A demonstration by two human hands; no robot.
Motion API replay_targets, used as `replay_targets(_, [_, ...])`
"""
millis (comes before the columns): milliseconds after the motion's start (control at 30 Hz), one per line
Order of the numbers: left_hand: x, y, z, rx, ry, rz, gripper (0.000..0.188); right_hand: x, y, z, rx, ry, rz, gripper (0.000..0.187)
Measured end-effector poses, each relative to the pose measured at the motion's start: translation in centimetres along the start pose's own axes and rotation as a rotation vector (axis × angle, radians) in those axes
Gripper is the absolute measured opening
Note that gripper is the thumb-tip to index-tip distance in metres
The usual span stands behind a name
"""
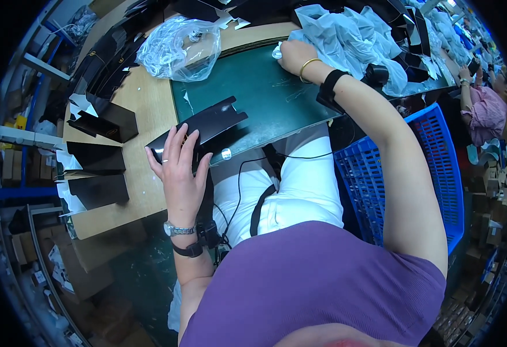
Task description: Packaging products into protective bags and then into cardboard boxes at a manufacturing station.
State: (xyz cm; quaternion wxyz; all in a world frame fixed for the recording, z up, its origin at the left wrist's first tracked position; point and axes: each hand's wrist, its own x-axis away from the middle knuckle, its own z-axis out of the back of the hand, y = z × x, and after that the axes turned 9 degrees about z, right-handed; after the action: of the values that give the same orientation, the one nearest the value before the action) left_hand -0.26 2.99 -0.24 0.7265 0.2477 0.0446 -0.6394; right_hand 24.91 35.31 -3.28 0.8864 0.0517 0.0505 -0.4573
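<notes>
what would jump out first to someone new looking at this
Probably the purple top filling the lower middle, then the bright blue basket to its upper right. Next, the shiny black box under the left hand at the green tabletop's left side, and the pale plastic heap beside the right hand, up top.

Light is cool and bright — edges bend, corners black.

The workbench (151,104) carries black boxes (98,192) and plastic bags (172,61).
</notes>
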Motion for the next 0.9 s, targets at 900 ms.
replay_targets(900, [0.0, 3.4, -0.2, -0.043, 0.018, -0.036, 0.042, 5.1, 5.1, -0.7, -0.493, 0.484, -0.186, 0.036])
